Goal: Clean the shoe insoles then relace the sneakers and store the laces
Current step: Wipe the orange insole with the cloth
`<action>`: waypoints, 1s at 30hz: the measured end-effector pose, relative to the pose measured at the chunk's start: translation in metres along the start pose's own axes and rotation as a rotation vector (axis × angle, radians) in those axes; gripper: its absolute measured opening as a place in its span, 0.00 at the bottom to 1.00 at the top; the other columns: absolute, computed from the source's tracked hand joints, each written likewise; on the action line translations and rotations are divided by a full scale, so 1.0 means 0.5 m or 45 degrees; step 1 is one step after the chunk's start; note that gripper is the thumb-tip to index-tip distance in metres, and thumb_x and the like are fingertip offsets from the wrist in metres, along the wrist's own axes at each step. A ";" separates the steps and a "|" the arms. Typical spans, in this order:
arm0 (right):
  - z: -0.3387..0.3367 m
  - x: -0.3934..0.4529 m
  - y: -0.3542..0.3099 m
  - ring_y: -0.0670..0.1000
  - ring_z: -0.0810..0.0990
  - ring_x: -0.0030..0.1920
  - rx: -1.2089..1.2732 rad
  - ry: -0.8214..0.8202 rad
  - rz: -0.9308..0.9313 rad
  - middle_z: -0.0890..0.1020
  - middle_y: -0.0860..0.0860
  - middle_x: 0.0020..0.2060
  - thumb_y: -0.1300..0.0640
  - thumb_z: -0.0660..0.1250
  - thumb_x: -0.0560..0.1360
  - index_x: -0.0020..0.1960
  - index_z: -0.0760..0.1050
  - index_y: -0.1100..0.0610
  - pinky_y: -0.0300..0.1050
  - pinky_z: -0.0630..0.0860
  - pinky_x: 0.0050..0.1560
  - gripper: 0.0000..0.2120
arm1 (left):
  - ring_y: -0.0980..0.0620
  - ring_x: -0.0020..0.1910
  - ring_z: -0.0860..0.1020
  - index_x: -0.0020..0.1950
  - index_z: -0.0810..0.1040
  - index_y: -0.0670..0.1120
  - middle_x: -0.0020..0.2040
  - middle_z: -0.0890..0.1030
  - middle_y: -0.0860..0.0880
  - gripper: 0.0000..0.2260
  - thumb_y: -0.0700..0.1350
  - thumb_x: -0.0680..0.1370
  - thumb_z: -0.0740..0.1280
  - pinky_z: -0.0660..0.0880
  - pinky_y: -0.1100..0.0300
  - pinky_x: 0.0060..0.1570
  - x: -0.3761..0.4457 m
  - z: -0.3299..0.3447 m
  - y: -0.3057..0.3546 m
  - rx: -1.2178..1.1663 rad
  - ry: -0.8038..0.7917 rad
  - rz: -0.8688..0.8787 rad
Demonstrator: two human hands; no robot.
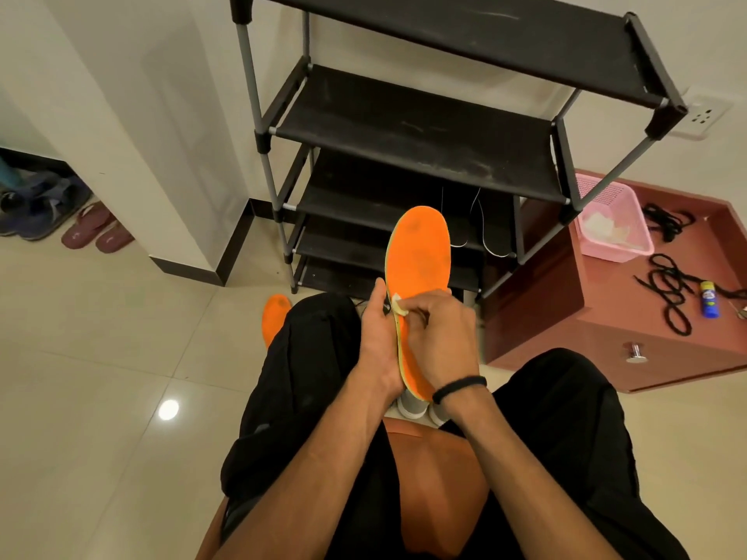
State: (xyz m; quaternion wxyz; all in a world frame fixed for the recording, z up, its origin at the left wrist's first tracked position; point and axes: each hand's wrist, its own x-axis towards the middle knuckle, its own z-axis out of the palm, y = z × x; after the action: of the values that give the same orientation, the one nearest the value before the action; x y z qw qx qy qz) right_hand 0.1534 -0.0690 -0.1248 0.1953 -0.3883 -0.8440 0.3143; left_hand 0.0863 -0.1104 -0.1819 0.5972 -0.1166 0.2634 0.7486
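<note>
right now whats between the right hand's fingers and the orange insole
A small pale wipe, pressed by the right hand against the insole; head view.

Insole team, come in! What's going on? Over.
Left hand grips insole edge. Right hand pinches wipe on it. Second insole on floor. Laces wait on cabinet. Nothing blocking.

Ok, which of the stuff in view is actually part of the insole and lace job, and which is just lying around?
Part of the job:
- orange insole, held by the left hand
- small wipe, pinched by the right hand
- second orange insole on the floor
- black laces on the cabinet

Lying about:
- pink basket
- blue tube
- shoe rack
- maroon slippers
</note>
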 end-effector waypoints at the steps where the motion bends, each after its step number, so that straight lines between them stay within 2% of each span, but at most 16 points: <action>1: 0.004 0.013 -0.004 0.48 0.81 0.52 -0.001 0.003 0.011 0.85 0.48 0.51 0.67 0.67 0.76 0.50 0.87 0.53 0.42 0.75 0.59 0.14 | 0.38 0.74 0.74 0.75 0.74 0.41 0.73 0.77 0.38 0.37 0.70 0.80 0.59 0.63 0.43 0.79 -0.002 -0.004 0.002 0.000 0.017 0.005; 5: 0.005 0.048 0.001 0.49 0.81 0.54 -0.042 0.033 0.041 0.85 0.50 0.53 0.66 0.67 0.77 0.52 0.87 0.53 0.36 0.73 0.56 0.13 | 0.37 0.72 0.76 0.73 0.78 0.45 0.71 0.79 0.39 0.33 0.68 0.80 0.61 0.64 0.38 0.77 -0.015 0.007 0.006 0.121 -0.003 0.008; 9: -0.005 0.064 0.013 0.48 0.82 0.52 -0.014 -0.016 0.065 0.85 0.49 0.51 0.64 0.69 0.77 0.50 0.87 0.52 0.36 0.74 0.55 0.11 | 0.40 0.69 0.79 0.73 0.78 0.45 0.68 0.81 0.40 0.29 0.65 0.83 0.58 0.70 0.42 0.74 -0.014 0.020 -0.007 0.268 0.030 0.037; 13: -0.021 0.036 0.016 0.48 0.83 0.51 0.030 -0.139 0.079 0.85 0.47 0.49 0.63 0.72 0.75 0.47 0.86 0.47 0.42 0.79 0.58 0.11 | 0.41 0.66 0.80 0.69 0.79 0.42 0.65 0.83 0.40 0.32 0.67 0.84 0.55 0.72 0.45 0.72 -0.003 0.018 0.005 0.181 0.031 0.120; 16: -0.031 -0.048 0.013 0.42 0.82 0.49 0.085 -0.209 -0.019 0.86 0.44 0.48 0.65 0.72 0.75 0.48 0.87 0.49 0.38 0.78 0.54 0.12 | 0.43 0.69 0.79 0.74 0.75 0.44 0.68 0.81 0.40 0.32 0.67 0.84 0.52 0.71 0.43 0.72 0.001 0.008 0.031 0.140 0.014 0.217; 19: -0.032 -0.119 0.021 0.40 0.81 0.51 0.154 -0.089 -0.103 0.84 0.44 0.49 0.69 0.71 0.75 0.52 0.86 0.54 0.34 0.77 0.56 0.13 | 0.43 0.68 0.80 0.76 0.73 0.43 0.67 0.81 0.40 0.33 0.66 0.85 0.51 0.75 0.43 0.67 0.003 0.011 0.039 0.071 0.002 0.217; 21: -0.022 -0.134 0.036 0.41 0.80 0.54 0.142 -0.008 -0.162 0.82 0.45 0.52 0.69 0.70 0.76 0.54 0.86 0.56 0.34 0.76 0.59 0.13 | 0.42 0.68 0.79 0.77 0.72 0.43 0.68 0.81 0.39 0.33 0.67 0.84 0.51 0.75 0.43 0.67 0.003 0.016 0.034 0.036 -0.015 0.207; 24: -0.007 -0.126 0.056 0.47 0.79 0.57 -0.022 -0.009 -0.237 0.80 0.49 0.56 0.69 0.69 0.76 0.59 0.84 0.58 0.33 0.74 0.60 0.14 | 0.42 0.71 0.77 0.77 0.70 0.44 0.71 0.79 0.40 0.33 0.67 0.84 0.50 0.72 0.42 0.71 0.001 0.022 0.024 0.061 -0.042 0.185; 26: 0.005 -0.095 0.073 0.51 0.77 0.57 -0.131 -0.015 -0.272 0.80 0.53 0.57 0.69 0.68 0.76 0.59 0.83 0.61 0.28 0.68 0.58 0.13 | 0.44 0.73 0.75 0.77 0.71 0.44 0.72 0.78 0.41 0.34 0.67 0.85 0.48 0.69 0.44 0.74 -0.002 0.028 0.013 0.158 -0.055 0.151; 28: 0.008 -0.043 0.076 0.47 0.73 0.56 -0.162 0.010 -0.200 0.79 0.55 0.58 0.65 0.66 0.78 0.59 0.82 0.60 0.23 0.62 0.55 0.12 | 0.45 0.74 0.75 0.75 0.74 0.43 0.72 0.78 0.42 0.35 0.68 0.84 0.48 0.66 0.45 0.76 -0.006 0.032 0.005 0.227 -0.074 0.098; 30: 0.005 0.006 0.071 0.45 0.70 0.55 -0.228 0.031 -0.179 0.77 0.54 0.58 0.63 0.65 0.78 0.59 0.81 0.59 0.25 0.63 0.52 0.11 | 0.44 0.68 0.80 0.72 0.78 0.43 0.68 0.81 0.41 0.33 0.67 0.85 0.50 0.71 0.45 0.73 -0.014 0.034 0.005 0.239 -0.062 0.097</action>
State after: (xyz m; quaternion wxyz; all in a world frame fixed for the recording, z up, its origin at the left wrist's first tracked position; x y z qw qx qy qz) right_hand 0.1692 -0.0499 -0.1508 0.1917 -0.3480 -0.8913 0.2186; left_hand 0.0881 -0.1077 -0.1638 0.5828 -0.0316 0.3220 0.7455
